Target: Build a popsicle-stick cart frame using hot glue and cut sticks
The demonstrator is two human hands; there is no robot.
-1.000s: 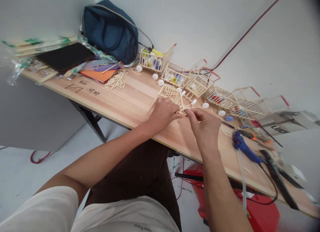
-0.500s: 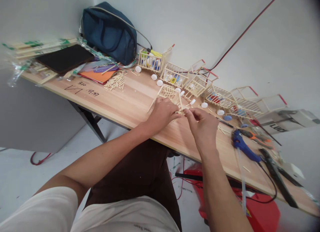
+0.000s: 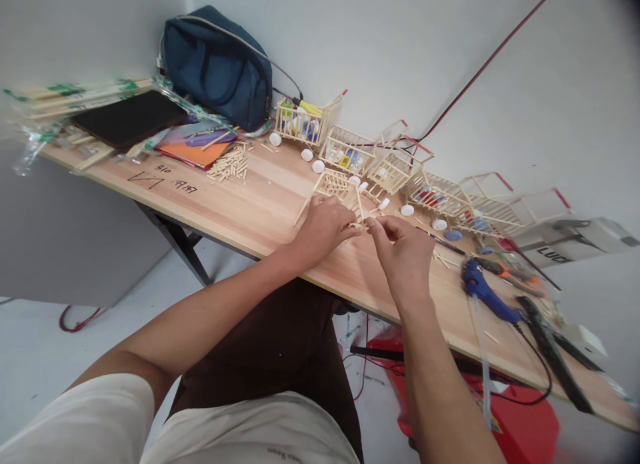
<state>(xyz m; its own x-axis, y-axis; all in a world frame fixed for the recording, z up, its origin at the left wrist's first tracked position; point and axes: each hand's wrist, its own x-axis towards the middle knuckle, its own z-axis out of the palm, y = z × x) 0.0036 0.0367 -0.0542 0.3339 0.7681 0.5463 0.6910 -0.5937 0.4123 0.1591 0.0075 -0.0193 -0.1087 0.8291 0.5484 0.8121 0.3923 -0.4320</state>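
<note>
My left hand (image 3: 323, 227) rests on the wooden table (image 3: 250, 204), fingers curled round a small frame of thin wooden sticks (image 3: 340, 186) that juts out past its knuckles. My right hand (image 3: 403, 247) is right beside it, thumb and fingers pinched together at the frame's near edge on a thin stick (image 3: 361, 214). The two hands almost touch. What lies under the palms is hidden.
Several stick-built baskets (image 3: 350, 151) line the wall, with white caps (image 3: 307, 155) around them. A blue bag (image 3: 215, 64), coloured paper (image 3: 195, 147) and a pile of short sticks (image 3: 230, 164) lie left. A blue glue gun (image 3: 483, 291), orange cutters (image 3: 515, 274) and cables lie right.
Both hands have stayed together on the stick frame, with only slight finger shifts. The camera has drifted a little.
</note>
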